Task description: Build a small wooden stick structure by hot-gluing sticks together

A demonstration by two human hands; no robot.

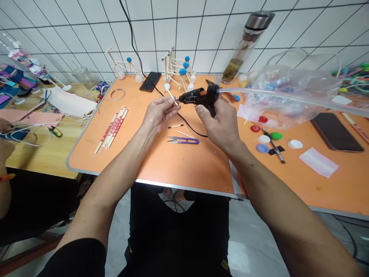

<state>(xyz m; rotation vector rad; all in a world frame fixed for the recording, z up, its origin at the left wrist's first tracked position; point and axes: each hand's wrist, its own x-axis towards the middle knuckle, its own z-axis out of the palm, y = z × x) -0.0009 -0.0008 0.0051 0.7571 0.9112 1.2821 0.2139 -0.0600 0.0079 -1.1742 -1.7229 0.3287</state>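
Observation:
My right hand (221, 125) is closed around the handle of a black glue gun (198, 97), a long clear glue stick (288, 99) jutting out of its back to the right. Its nozzle points left at a thin wooden stick (172, 95) pinched in the fingers of my left hand (159, 114). Both hands hover above the orange table (178, 161). The gun's black cord (188, 125) runs across the table below them. Purple thread snips (184, 140) and short stick pieces (175, 126) lie just under my hands.
Wrapped chopsticks (113, 129) lie at the left, a black phone (150, 81) and stick models with blue balls (180, 71) at the back. A clear plastic bag (288, 92), coloured bottle caps (266, 138), a second phone (336, 132) and a bottle (245, 48) are at the right. Another person's arm (4, 154) shows at far left.

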